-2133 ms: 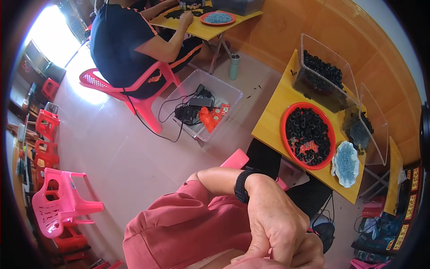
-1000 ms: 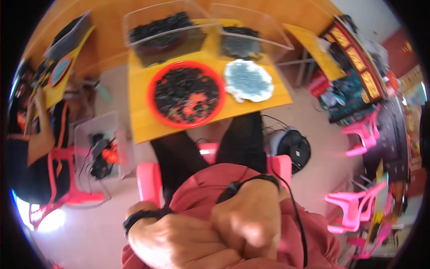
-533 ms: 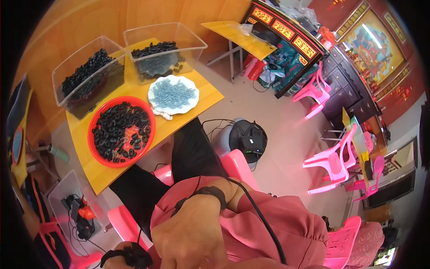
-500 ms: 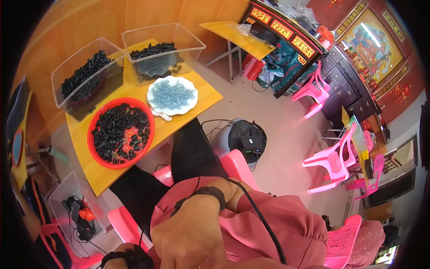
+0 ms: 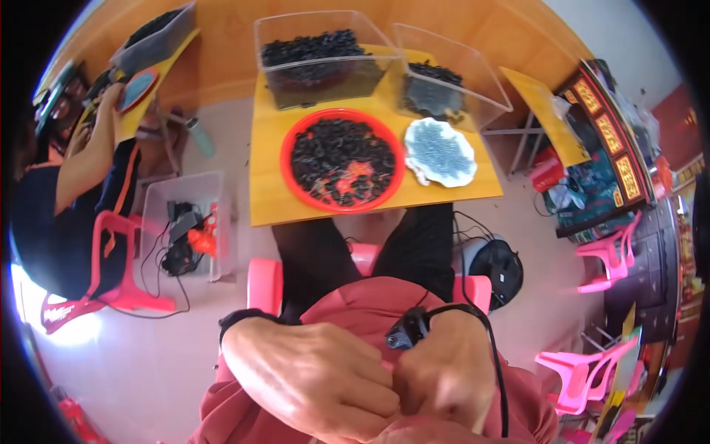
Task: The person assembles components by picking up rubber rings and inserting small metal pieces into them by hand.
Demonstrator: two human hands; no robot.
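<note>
Both hands are close together in front of the pink-red shirt (image 5: 347, 300) at the lower middle. My left hand (image 5: 318, 374) is closed, its fingers curled inward. Facing it, my right hand (image 5: 447, 370) is closed too, knuckles toward the left one. Their fingertips are hidden, so whatever they pinch, if anything, cannot be made out. Around the left wrist runs a black strap (image 5: 255, 317). A small black camera (image 5: 407, 331) with a cable sits at the right wrist. Beyond my lap, a red basin (image 5: 286, 159) of black ring-like parts stands on the yellow table (image 5: 270, 207).
Right of the basin, a white plate (image 5: 464, 177) holds small metallic pieces. Two clear bins (image 5: 322, 92) of black parts stand behind. At left a co-worker's arm (image 5: 92, 159) reaches over another table. A floor bin (image 5: 222, 255) holds cables. Pink chairs (image 5: 573, 370) stand at right.
The view has turned left, so the table appears farther right and a co-worker shows at left. My left hand has risen into view, and both hands are now together at the shirt.
</note>
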